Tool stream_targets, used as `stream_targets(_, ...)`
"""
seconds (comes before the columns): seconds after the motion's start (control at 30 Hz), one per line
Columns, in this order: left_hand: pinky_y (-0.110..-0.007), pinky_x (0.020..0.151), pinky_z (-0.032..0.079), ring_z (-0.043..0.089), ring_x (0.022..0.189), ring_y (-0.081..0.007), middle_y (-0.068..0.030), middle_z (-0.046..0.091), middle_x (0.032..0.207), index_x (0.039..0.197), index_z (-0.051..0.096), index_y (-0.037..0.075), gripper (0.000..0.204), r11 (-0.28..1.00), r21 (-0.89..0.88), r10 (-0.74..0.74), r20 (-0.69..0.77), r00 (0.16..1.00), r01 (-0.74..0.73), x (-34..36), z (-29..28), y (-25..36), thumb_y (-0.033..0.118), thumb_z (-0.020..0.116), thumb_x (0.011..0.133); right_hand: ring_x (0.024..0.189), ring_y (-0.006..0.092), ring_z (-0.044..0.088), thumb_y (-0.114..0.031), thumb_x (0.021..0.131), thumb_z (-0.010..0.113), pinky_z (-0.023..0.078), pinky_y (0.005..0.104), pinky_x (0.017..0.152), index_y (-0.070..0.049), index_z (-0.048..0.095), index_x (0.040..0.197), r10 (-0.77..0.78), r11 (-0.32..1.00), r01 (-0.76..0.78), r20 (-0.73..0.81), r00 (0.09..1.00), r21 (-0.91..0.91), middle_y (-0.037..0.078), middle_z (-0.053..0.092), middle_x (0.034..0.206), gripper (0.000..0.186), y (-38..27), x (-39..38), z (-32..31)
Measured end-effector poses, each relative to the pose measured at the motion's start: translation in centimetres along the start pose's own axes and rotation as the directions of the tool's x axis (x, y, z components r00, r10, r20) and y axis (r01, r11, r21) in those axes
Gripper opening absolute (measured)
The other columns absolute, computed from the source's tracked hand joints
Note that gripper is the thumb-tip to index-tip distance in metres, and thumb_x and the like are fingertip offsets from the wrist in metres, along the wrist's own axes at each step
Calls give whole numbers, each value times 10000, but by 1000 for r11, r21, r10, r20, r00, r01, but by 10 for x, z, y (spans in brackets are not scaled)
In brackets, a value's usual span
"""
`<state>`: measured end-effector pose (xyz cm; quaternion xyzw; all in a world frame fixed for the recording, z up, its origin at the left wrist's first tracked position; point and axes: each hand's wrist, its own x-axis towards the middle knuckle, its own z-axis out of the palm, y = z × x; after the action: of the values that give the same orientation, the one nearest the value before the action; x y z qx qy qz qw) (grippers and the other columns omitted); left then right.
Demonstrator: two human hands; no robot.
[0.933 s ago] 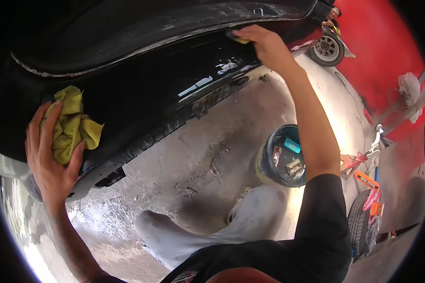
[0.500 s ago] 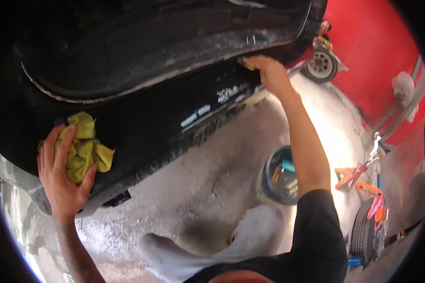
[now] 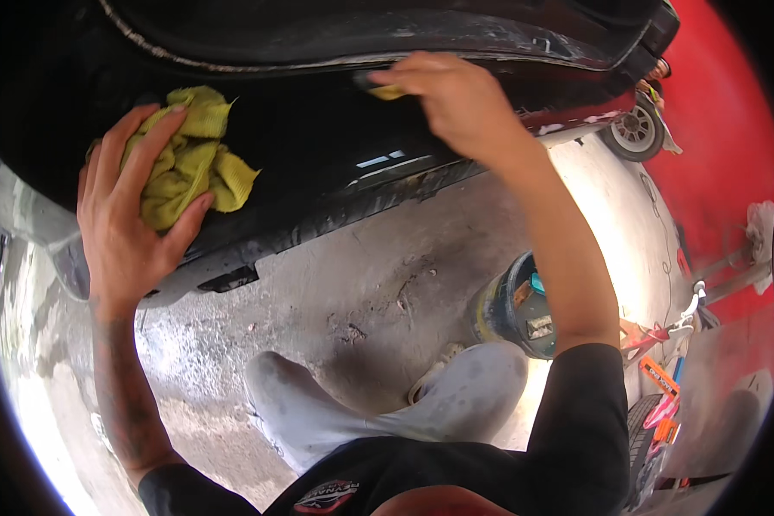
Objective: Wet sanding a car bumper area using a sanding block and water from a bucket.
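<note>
Our left hand [image 3: 133,219] presses the yellow rag [image 3: 189,159] flat on the black car body [image 3: 318,129] at nine o'clock. It has slid up a bit. Our right hand [image 3: 456,103], at twelve o'clock, has slid left, fingers closed on a small yellow pad [image 3: 385,89]. So we are still rubbing along the car.
</note>
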<state>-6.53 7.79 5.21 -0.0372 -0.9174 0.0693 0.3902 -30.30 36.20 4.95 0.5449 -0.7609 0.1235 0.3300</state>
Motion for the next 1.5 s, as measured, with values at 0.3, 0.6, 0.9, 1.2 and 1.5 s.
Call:
stream_targets(0.3, -458, 1019, 446, 581, 1204, -344, -124, 564, 1378, 1348, 616, 148, 672, 1000, -24, 8, -13, 1000, -8, -1, -5, -3, 293, 794, 717, 857, 273, 637, 26, 764, 659, 532, 385, 755, -172, 676, 1264, -307, 951, 310, 98, 947, -9, 74, 617, 925, 538, 41, 5, -7)
stream_targets(0.6, -451, 1013, 470, 593, 1194, -355, -125, 574, 1367, 1351, 618, 153, 674, 999, -18, 48, -18, 999, -48, -9, -4, -12, 298, 800, 718, 786, 231, 642, -14, 707, 721, 555, 377, 674, -213, 684, 1254, -445, 888, 453, 94, 891, -86, 23, 614, 860, 583, 44, 23, 0)
stream_targets(0.9, -442, 1020, 466, 595, 1210, -346, -129, 573, 1379, 1359, 613, 151, 682, 997, 34, 74, -19, 997, -73, -15, -4, -22, 304, 802, 722, 702, 270, 567, 41, 713, 689, 483, 388, 647, -179, 659, 1298, -492, 869, 491, 5, 871, 64, 76, 525, 787, 626, 7, 51, 19)
stream_targets(1.2, -420, 960, 473, 610, 1125, -347, -135, 604, 1274, 1275, 659, 138, 623, 998, -36, 40, -54, 998, -42, -4, 2, -9, 178, 800, 670, 723, 264, 631, -11, 744, 708, 524, 380, 640, -129, 684, 1194, -499, 850, 520, -188, 846, 80, 61, 584, 807, 466, -65, 96, 46)
stream_targets(1.5, -431, 917, 486, 621, 1071, -328, -86, 618, 1217, 1160, 687, 141, 497, 998, -53, 42, -43, 998, -45, 8, 6, -8, 168, 818, 682, 764, 299, 650, -92, 817, 712, 531, 393, 688, -130, 685, 1140, -307, 950, 308, 31, 951, -46, 56, 654, 859, 326, 8, 22, -10)
